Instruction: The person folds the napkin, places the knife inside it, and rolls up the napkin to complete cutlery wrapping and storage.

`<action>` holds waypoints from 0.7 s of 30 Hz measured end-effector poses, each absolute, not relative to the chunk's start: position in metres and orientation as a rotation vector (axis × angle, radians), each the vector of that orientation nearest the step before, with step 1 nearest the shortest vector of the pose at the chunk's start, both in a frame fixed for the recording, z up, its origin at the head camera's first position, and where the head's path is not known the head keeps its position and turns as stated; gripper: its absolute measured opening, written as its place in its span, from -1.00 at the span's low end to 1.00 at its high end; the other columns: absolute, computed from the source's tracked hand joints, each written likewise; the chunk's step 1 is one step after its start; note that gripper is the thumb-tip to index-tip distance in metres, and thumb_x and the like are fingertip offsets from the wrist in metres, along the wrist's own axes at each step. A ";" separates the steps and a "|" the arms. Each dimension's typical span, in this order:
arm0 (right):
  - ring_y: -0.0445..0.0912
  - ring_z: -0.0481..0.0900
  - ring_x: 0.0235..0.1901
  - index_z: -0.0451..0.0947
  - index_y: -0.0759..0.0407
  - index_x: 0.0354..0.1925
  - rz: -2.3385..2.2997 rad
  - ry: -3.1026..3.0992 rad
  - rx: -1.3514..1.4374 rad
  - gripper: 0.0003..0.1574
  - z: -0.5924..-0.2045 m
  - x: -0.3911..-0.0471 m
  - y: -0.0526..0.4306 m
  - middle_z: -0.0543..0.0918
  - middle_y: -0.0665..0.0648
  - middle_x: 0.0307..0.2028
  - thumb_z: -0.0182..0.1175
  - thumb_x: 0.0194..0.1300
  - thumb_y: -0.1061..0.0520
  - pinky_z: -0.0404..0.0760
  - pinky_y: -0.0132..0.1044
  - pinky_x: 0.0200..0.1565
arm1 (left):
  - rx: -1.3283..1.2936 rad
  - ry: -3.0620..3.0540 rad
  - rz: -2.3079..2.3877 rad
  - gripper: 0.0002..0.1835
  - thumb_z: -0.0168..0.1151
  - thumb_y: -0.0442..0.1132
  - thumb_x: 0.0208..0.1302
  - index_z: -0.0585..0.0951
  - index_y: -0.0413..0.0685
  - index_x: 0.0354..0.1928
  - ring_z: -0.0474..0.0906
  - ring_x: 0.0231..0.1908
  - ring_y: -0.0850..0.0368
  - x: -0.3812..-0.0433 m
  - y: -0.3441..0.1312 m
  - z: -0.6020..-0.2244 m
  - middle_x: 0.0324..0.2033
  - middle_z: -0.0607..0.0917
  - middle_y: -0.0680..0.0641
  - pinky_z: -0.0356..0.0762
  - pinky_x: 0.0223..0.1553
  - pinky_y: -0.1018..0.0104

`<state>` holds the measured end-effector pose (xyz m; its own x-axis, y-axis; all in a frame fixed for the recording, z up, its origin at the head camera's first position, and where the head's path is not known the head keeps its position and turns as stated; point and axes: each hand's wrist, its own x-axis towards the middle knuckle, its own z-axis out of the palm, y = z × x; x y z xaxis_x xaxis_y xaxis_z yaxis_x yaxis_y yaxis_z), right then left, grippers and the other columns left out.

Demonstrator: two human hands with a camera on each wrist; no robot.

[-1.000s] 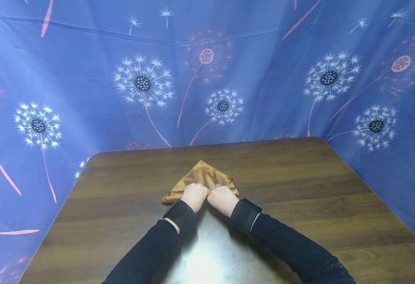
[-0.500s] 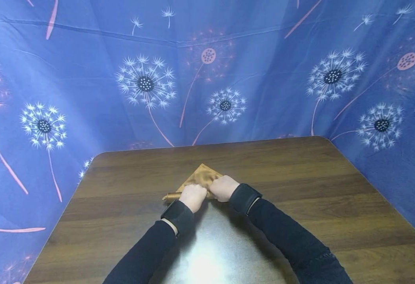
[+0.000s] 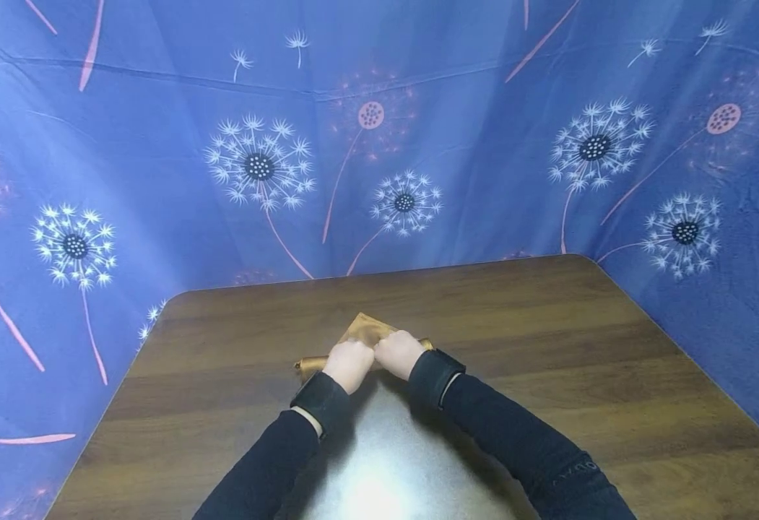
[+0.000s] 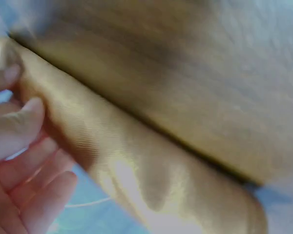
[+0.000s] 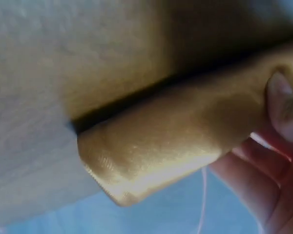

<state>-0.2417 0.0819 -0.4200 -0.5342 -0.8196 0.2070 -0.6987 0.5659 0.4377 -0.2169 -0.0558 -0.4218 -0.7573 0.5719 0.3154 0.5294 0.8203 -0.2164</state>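
Note:
A shiny gold satin cloth (image 3: 362, 326) lies mid-table, its near edge wound into a roll and a flat triangular corner pointing away from me. My left hand (image 3: 349, 365) pinches the roll just left of its middle. Beside it, nearly touching, my right hand (image 3: 400, 354) pinches the roll from the other side. In the left wrist view the rolled cloth (image 4: 107, 131) runs out past the thumb (image 4: 19, 127) to a loose end. The right wrist view has the other end of the roll (image 5: 161, 141), with the right thumb (image 5: 285, 112) pressed on it.
A brown wood-grain table (image 3: 548, 347) spreads around the hands, with a bright glare (image 3: 373, 484) near its front. Behind it hangs a blue curtain (image 3: 483, 130) printed with dandelions. Black bands (image 3: 322, 399) circle both wrists.
More of the cloth is wound into the roll, and its flat triangle has become smaller. My right hand moved out to the right and over the cloth, then back beside the left hand.

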 end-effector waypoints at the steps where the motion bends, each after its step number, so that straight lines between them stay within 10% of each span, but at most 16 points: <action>1: -0.17 0.51 -0.60 0.47 -0.01 -0.67 -0.402 -2.449 1.257 -0.88 -0.421 -0.245 0.083 0.55 -0.06 -0.64 0.21 -0.11 0.14 0.46 -0.30 -0.60 | -0.833 -2.600 0.185 -0.89 0.29 -0.34 -0.19 0.55 0.01 -0.68 0.51 -0.60 0.10 -0.214 -0.055 -0.423 -0.66 0.56 0.00 0.44 -0.70 0.27; 9: -0.16 0.41 -0.71 0.34 -0.09 -0.77 -0.398 -2.277 1.062 -0.77 -0.511 -0.281 0.080 0.44 -0.05 -0.73 0.02 -0.07 0.13 0.33 -0.27 -0.75 | -0.868 -2.627 0.220 -0.86 0.34 -0.32 -0.23 0.54 0.03 -0.69 0.51 -0.62 0.14 -0.221 -0.057 -0.431 -0.68 0.56 0.04 0.44 -0.70 0.28; 15: -0.20 0.42 -0.68 0.44 -0.02 -0.73 -0.565 -2.177 1.020 -0.83 -0.457 -0.239 0.072 0.45 -0.02 -0.70 0.20 -0.12 0.08 0.37 -0.35 -0.69 | -0.929 -2.704 0.166 -0.85 0.41 -0.26 -0.28 0.58 0.02 -0.65 0.54 -0.58 0.10 -0.231 -0.062 -0.427 -0.64 0.60 0.04 0.47 -0.64 0.25; 21: -0.22 0.39 -0.69 0.37 -0.15 -0.77 -0.515 -2.147 1.213 -0.72 -0.517 -0.291 0.082 0.42 -0.13 -0.73 0.08 0.00 0.08 0.37 -0.32 -0.66 | -0.945 -2.685 0.207 -0.79 0.46 -0.16 -0.35 0.59 0.02 -0.62 0.52 -0.52 0.10 -0.225 -0.064 -0.430 -0.59 0.58 0.04 0.47 -0.62 0.27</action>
<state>-0.2913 0.0817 -0.5171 -0.3926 -0.8629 0.3182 -0.6244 0.5041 0.5966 -0.2246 -0.0640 -0.4299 -0.7440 0.6311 0.2197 0.5898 0.7747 -0.2279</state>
